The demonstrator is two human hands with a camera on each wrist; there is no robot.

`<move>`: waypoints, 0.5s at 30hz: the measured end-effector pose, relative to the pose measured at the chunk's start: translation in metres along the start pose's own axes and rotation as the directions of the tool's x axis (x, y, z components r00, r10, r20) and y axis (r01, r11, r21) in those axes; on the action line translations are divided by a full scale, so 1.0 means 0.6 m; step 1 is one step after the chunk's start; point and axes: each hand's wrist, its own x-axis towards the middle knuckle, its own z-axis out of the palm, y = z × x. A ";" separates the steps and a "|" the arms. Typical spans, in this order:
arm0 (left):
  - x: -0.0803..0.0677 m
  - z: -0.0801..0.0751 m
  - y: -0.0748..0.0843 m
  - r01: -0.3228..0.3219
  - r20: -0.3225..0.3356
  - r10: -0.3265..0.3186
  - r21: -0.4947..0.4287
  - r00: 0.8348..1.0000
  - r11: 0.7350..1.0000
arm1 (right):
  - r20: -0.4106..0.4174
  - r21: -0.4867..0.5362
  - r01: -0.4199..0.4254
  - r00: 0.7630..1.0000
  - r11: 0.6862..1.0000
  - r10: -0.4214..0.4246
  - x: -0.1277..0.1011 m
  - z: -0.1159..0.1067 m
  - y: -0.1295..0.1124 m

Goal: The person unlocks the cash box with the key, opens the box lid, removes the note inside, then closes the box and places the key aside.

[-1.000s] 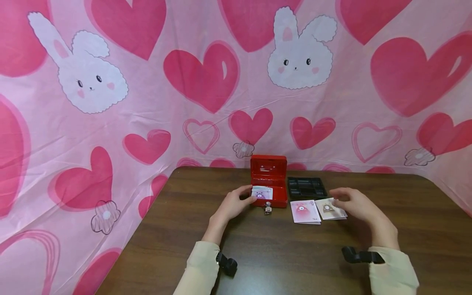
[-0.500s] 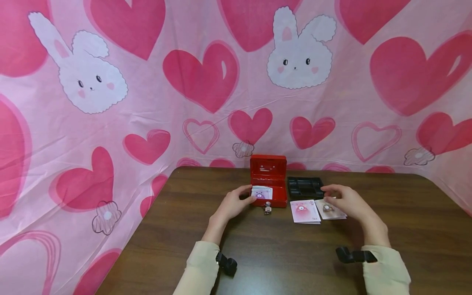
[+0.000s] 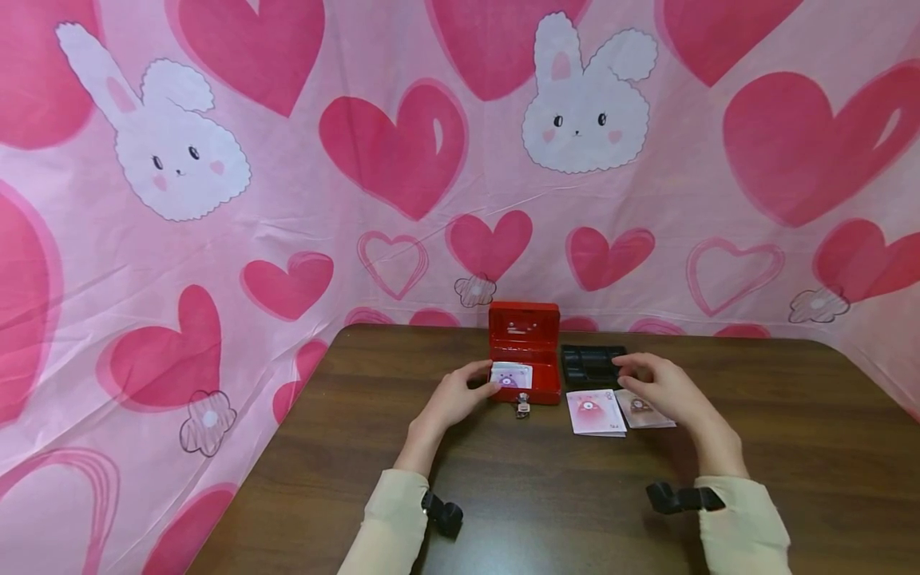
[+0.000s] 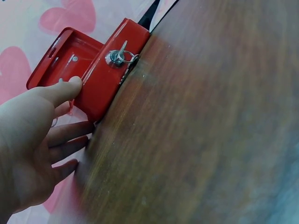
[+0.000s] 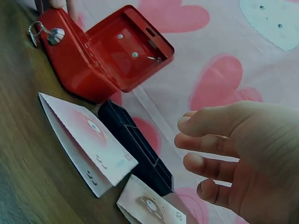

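A small red cash box (image 3: 545,378) stands with its lid raised, and a stack of purple play banknotes (image 3: 512,375) lies inside. My left hand (image 3: 458,397) holds the box's left side, with the thumb (image 4: 70,86) at the rim and the other fingers beside the wall. Keys on a ring (image 4: 124,56) hang from the front lock. My right hand (image 3: 668,386) hovers with bent, spread fingers and nothing between them, its fingertips near the right edge of a black compartment tray (image 3: 591,366). Below it lie folded pink banknotes (image 3: 595,413) and brown ones (image 3: 643,410).
The dark wooden table (image 3: 561,495) carries everything, with its far edge close behind the box and tray. A pink cloth (image 3: 402,263) printed with hearts and rabbits hangs behind it. A black wrist camera (image 3: 442,515) is strapped on each sleeve.
My right hand has moved left, from over the brown banknotes to the right edge of the black tray. My left hand keeps its place at the cash box.
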 end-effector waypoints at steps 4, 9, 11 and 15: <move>0.002 0.000 -0.002 0.001 0.000 -0.001 0.003 1.000 1.000 | 0.002 0.031 -0.005 1.000 1.000 0.005 0.008 0.015 -0.008; 0.002 0.000 -0.002 0.006 0.003 -0.006 -0.005 1.000 1.000 | -0.020 0.014 0.016 1.000 1.000 -0.016 0.019 0.038 -0.023; 0.002 0.000 -0.002 0.006 0.005 -0.006 -0.008 1.000 1.000 | -0.037 0.004 0.037 0.999 0.999 -0.037 0.023 0.045 -0.030; 0.001 -0.003 -0.001 0.003 0.006 -0.003 -0.010 1.000 1.000 | -0.064 0.005 0.057 0.996 0.998 -0.057 0.030 0.059 -0.040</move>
